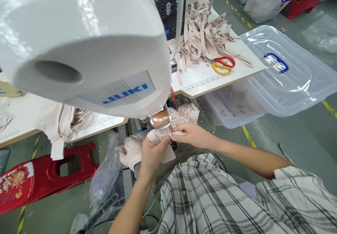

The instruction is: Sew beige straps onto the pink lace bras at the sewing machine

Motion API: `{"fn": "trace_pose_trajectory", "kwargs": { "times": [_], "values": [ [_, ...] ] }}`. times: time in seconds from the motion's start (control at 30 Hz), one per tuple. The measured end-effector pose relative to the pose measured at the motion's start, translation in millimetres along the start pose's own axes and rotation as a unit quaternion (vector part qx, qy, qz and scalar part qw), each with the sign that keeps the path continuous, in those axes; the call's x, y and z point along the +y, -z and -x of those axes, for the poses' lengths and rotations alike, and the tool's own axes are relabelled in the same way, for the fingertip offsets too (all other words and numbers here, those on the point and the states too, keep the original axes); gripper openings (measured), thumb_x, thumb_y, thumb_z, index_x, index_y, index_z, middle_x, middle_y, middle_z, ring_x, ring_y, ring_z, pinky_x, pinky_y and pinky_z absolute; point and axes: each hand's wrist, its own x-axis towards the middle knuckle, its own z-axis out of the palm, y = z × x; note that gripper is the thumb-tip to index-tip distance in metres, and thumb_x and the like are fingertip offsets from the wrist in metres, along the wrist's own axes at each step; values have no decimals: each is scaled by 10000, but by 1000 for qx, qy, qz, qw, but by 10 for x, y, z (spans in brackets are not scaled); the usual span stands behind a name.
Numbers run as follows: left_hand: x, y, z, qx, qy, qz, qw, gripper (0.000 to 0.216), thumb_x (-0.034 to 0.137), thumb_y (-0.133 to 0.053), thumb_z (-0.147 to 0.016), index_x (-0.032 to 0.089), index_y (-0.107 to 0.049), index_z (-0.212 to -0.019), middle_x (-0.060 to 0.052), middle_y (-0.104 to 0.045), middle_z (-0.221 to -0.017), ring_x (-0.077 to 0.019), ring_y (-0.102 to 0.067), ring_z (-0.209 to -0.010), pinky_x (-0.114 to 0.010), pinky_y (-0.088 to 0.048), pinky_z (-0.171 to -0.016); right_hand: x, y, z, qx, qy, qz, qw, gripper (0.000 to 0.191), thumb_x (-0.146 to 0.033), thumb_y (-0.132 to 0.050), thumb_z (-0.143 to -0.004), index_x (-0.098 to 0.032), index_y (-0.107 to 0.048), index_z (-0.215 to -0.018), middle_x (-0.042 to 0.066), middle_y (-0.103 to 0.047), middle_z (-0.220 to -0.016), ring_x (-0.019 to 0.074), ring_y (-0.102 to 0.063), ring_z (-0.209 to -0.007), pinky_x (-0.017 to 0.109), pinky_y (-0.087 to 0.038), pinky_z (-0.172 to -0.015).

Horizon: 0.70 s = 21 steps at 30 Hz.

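Note:
A pale beige lace bra (133, 149) lies under the head of a white JUKI sewing machine (126, 97), spread to both sides of the needle area. The clear guard with an orange-brown tint (160, 118) hides the needle. My left hand (152, 155) is closed on the bra's smooth band, thumb on top. Just to its right, my right hand (193, 135) pinches a narrow beige strip (179, 133) beside the band. The two hands almost touch. Whether the strip is sewn to the bra cannot be made out.
Beige straps (202, 33) lie heaped on the right tabletop beside red-and-yellow scissors (223, 65). More beige pieces (65, 121) hang over the left table edge. A lidded clear plastic box (292, 86) stands right, a red stool (52, 177) left. A control panel (171, 12) stands behind.

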Motion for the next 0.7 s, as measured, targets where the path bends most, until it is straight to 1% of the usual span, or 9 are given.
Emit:
{"fn": "trace_pose_trajectory", "kwargs": {
  "times": [0.13,0.23,0.33,0.4,0.47,0.53,0.6,0.63,0.7],
  "values": [
    [62,-47,77,22,-12,19,1000,250,373,-768,-767,151,-657,-740,-25,-695,-710,-151,-638,-695,-256,-514,-665,-90,2,8,28,43,78,996,186,-323,-609,-810,-159,-679,-754,-26,-546,-623,101,-459,-581,222,-332,-521],
    [31,3,147,32,-25,30,999,281,418,-770,-767,167,-655,-820,-50,-714,-815,-184,-667,-796,-286,-536,-726,-204,61,-28,6,38,67,997,152,-291,-622,-741,-163,-695,-778,-22,-572,-641,98,-463,-577,219,-339,-521],
    [-94,40,213,95,-54,171,979,590,649,-753,-671,237,-613,-1068,-68,-720,-1003,-251,-690,-919,-373,-567,-800,-395,159,-93,-34,21,4,999,173,-302,-638,-669,-172,-694,-768,-35,-562,-602,84,-441,-530,212,-320,-493],
    [-167,24,259,64,-50,283,956,895,845,-616,-628,312,-467,-1331,-94,-708,-1136,-314,-699,-986,-453,-573,-836,-553,223,-150,-71,-6,-20,997,182,-315,-645,-650,-178,-687,-761,-51,-525,-551,74,-405,-480,208,-284,-456],
    [-181,4,297,-15,-48,319,947,1023,929,-412,-681,379,-190,-1515,-113,-690,-1224,-351,-691,-1055,-501,-564,-874,-709,275,-218,-134,-29,-4,991,196,-324,-656,-656,-183,-692,-788,-64,-496,-517,70,-374,-447,209,-262,-432],
    [-127,24,304,-33,-119,269,955,923,884,-272,-785,429,-14,-1545,-103,-669,-1283,-346,-661,-1137,-501,-554,-905,-845,313,-298,-171,-9,64,983,175,-296,-654,-678,-187,-706,-804,-61,-512,-523,74,-386,-457,214,-279,-442],
    [-38,113,257,12,-274,138,952,779,789,-240,-879,439,-68,-1552,-89,-623,-1356,-326,-605,-1231,-471,-544,-937,-949,334,-379,-141,54,181,972,126,-227,-628,-702,-178,-715,-780,-38,-577,-573,88,-451,-528,221,-336,-507],
    [7,179,210,34,-357,39,933,724,735,-289,-912,422,-157,-1551,-86,-599,-1384,-321,-579,-1264,-460,-531,-964,-988,337,-415,-114,90,244,959,120,-192,-611,-712,-170,-716,-766,-20,-620,-621,98,-492,-587,225,-366,-559],
    [79,327,81,29,-477,-206,854,680,596,-496,-922,327,-330,-1524,-110,-600,-1371,-324,-569,-1268,-457,-491,-1025,-1040,332,-465,-70,148,347,924,126,-147,-585,-724,-148,-709,-746,13,-674,-712,118,-537,-693,236,-393,-653]
  ]
}}
